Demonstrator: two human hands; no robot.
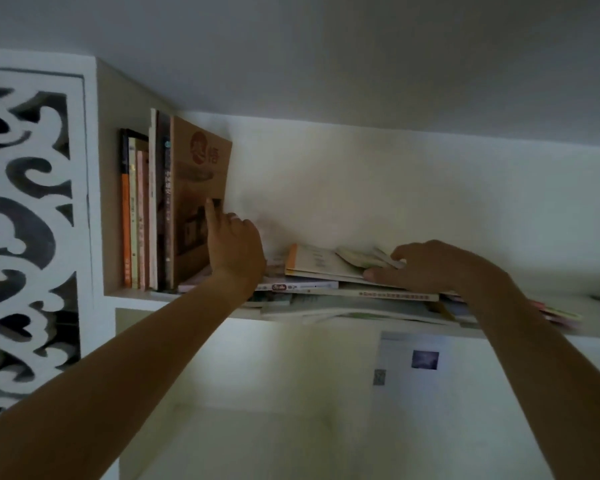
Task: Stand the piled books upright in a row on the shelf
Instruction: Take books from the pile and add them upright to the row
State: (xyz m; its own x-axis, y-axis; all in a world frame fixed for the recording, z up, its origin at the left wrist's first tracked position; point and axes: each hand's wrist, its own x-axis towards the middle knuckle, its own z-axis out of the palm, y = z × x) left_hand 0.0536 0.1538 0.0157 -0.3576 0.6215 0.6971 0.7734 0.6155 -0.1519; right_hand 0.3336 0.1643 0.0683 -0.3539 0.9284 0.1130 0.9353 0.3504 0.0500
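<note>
A: Why was the left hand point(234, 244) up against the brown book point(200, 202)?

B: It looked like a prop. The index finger was stretched out and pressed on the cover, the other fingers curled and holding nothing. That brown book was the outermost of the upright row point(142, 216), which stood at the left end of the shelf point(132, 299), and it would probably have tipped over without support.

A: And the right hand point(426, 265)?

B: To the right of the brown book, on the flat pile point(326, 289). Its fingers were curled over the far edge of the top book point(319, 263), the orange-edged one, thumb at the near edge, likely to lift it across.

A: Where did the pile lie?

B: On the same shelf, starting just beside the brown book and running rightward, several books deep. Most of the job seemed left to do.
</note>
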